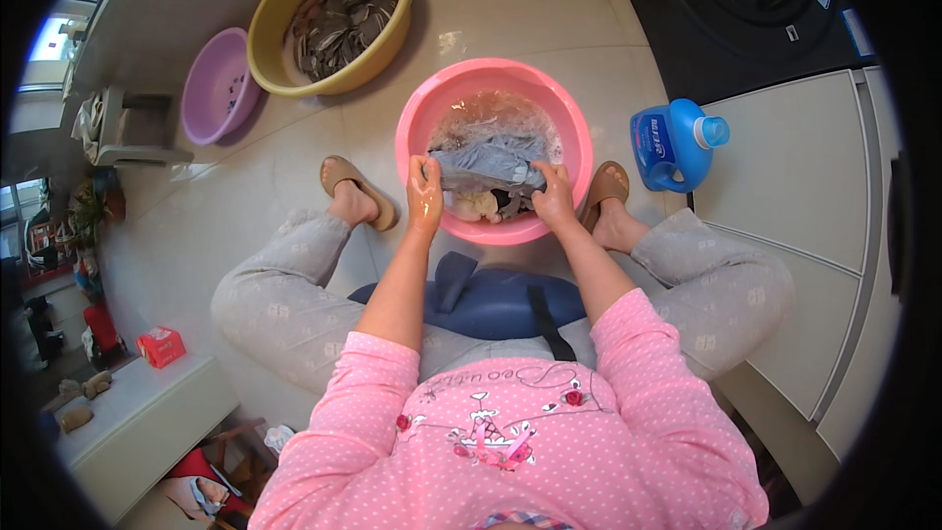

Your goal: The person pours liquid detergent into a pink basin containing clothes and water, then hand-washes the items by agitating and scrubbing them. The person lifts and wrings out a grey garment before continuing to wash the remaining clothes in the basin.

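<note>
A wet grey-blue cloth garment (pixel 486 162) is stretched between my two hands over a pink plastic basin (pixel 494 69). My left hand (pixel 425 195) grips its left end at the basin's left side, and the skin is wet. The right end is pinched in my right hand (pixel 552 193), near the basin's lower right. Foamy water (pixel 493 114) fills the far part of the basin. Beneath the garment lie a cream cloth (pixel 475 205) and dark cloth (pixel 515 202), partly hidden.
A yellow basin (pixel 257 37) with dark striped cloth and a purple basin (pixel 193 99) stand at the upper left. A blue detergent bottle (pixel 666 143) is on the floor at right, near white cabinets (pixel 780 169) and a black front-loading washing machine (pixel 662 29).
</note>
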`<action>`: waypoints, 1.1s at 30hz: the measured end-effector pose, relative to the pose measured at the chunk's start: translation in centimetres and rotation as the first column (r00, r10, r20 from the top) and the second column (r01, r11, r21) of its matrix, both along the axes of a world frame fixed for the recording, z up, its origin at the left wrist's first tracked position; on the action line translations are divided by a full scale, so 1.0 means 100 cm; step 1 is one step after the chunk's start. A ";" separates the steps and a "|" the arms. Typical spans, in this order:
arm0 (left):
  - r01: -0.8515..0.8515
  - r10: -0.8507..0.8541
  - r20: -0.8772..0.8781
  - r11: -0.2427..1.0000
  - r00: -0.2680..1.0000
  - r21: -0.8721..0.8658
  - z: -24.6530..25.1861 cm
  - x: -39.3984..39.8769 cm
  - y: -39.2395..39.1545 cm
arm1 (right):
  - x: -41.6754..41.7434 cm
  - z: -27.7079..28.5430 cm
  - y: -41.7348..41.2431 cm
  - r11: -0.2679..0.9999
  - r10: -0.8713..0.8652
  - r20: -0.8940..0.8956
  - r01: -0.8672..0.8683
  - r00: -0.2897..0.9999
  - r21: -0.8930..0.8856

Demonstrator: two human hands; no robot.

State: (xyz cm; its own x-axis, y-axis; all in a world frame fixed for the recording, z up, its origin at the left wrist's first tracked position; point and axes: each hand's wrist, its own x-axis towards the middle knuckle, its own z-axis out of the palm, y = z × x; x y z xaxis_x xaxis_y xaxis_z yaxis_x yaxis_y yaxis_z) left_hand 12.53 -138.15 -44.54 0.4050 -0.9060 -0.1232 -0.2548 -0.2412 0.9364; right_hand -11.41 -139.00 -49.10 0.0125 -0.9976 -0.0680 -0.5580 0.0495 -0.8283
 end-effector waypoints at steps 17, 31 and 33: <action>0.269 -0.246 -0.117 0.919 0.962 0.289 0.018 0.025 -0.016 | -0.061 -0.007 -0.056 0.990 -0.069 0.235 0.038 0.969 0.134; 0.302 -0.092 -0.447 0.853 0.890 0.425 0.014 0.062 -0.089 | -0.022 0.053 -0.135 0.891 -0.209 0.640 -0.126 0.740 0.436; 0.222 -0.075 -0.326 0.870 0.942 0.441 -0.029 0.047 -0.104 | -0.014 0.005 -0.145 0.899 -0.166 0.538 -0.097 0.826 0.427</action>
